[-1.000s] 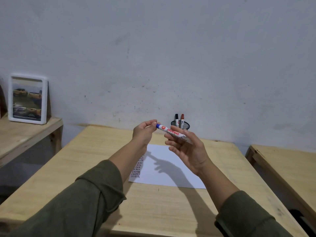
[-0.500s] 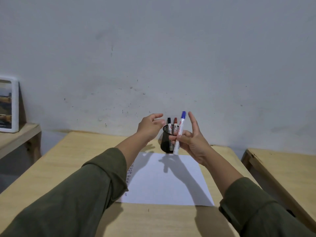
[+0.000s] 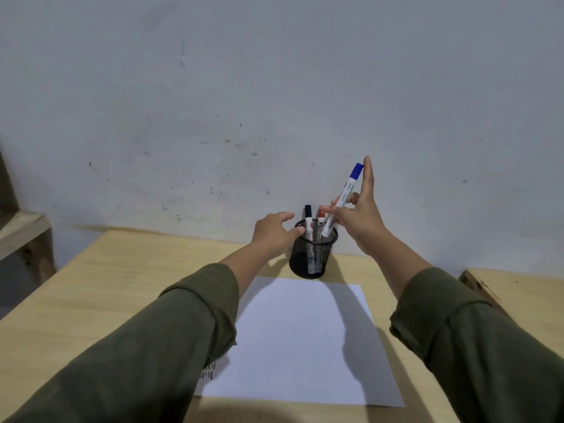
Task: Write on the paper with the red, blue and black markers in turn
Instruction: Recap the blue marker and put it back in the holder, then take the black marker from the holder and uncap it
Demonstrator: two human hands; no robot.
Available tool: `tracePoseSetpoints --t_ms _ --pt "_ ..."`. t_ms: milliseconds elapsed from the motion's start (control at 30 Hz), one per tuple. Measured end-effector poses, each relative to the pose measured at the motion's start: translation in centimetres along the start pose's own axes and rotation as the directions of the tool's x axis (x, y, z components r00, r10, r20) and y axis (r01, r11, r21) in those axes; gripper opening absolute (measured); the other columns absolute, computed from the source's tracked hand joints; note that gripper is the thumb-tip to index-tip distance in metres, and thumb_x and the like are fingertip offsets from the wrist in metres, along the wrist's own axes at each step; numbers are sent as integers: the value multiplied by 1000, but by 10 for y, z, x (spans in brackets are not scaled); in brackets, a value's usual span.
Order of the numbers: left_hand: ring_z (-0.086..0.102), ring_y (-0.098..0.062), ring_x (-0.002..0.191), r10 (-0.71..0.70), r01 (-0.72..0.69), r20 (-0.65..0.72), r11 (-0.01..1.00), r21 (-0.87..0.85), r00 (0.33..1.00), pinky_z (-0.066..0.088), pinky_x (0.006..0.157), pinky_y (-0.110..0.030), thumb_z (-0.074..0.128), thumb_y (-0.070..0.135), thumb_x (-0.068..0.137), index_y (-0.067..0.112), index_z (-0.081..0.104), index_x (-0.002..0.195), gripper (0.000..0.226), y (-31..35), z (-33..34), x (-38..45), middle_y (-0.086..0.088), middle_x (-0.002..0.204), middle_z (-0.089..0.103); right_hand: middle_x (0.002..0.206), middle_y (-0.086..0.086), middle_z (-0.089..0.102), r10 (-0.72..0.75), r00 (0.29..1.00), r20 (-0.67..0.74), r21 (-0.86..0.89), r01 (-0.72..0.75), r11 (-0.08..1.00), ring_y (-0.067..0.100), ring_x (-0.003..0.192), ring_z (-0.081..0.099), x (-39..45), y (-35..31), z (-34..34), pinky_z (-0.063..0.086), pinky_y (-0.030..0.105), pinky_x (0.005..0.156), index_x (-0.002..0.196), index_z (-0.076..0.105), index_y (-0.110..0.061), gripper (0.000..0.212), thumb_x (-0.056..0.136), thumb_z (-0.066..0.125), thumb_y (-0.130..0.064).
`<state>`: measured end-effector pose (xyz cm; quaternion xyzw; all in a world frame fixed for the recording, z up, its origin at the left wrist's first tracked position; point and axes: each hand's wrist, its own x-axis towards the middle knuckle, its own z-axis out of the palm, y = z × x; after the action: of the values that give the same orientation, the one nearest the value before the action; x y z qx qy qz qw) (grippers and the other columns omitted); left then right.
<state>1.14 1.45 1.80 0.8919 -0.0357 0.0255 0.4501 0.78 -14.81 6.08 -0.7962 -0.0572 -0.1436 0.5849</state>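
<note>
A white sheet of paper (image 3: 305, 340) lies on the wooden table (image 3: 91, 300), with a few pen marks near its lower left corner beside my left sleeve. Behind it stands a black mesh pen cup (image 3: 312, 254) holding a black marker (image 3: 308, 221) and a red marker (image 3: 320, 222). My right hand (image 3: 358, 218) pinches the capped blue marker (image 3: 343, 198), tilted, cap up, its lower end just over the cup's rim. My left hand (image 3: 274, 232) rests its fingers against the cup's left rim.
A grey scuffed wall rises right behind the table. A wooden shelf (image 3: 18, 233) sits at the far left, and another wooden table edge (image 3: 503, 288) shows at the right.
Both hands moved forward to the cup. The blue marker went from lying across my fingers to upright over the cup's rim. My left hand let go of its tip and reached the cup.
</note>
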Motion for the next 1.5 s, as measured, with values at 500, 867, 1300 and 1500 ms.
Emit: tracePoseSetpoints --t_ms 500,867,1300,1500 --pt "45 -20 132 17 -17 14 1000 18 1000 33 112 -36 64 36 85 24 52 134 53 -14 9 7 2 137 57 81 7 53 30 997 71 -225 -13 974 20 69 57 5 36 18 44 23 57 140 17 -44 90 80 68 1" --pt "46 -21 130 15 -14 25 1000 -10 1000 37 108 -34 65 30 85 27 63 122 38 -11 7 9 -1 132 60 90 6 59 4 996 88 -438 35 898 26 89 60 16 43 22 48 27 69 126 45 -20 50 82 65 -5" --pt "49 -17 128 6 -4 35 998 -57 999 37 102 -26 66 29 84 24 63 123 39 -12 5 7 -1 130 62 117 11 42 -112 981 156 -727 191 660 25 96 50 26 49 31 44 32 74 138 46 -25 51 89 54 -12" --pt "49 -16 127 6 -4 34 998 -60 999 36 97 -22 67 29 83 26 64 121 38 -12 5 9 -2 130 62 119 15 43 -103 979 174 -721 199 664 31 98 54 29 47 33 46 34 76 137 46 -21 48 89 51 -14"
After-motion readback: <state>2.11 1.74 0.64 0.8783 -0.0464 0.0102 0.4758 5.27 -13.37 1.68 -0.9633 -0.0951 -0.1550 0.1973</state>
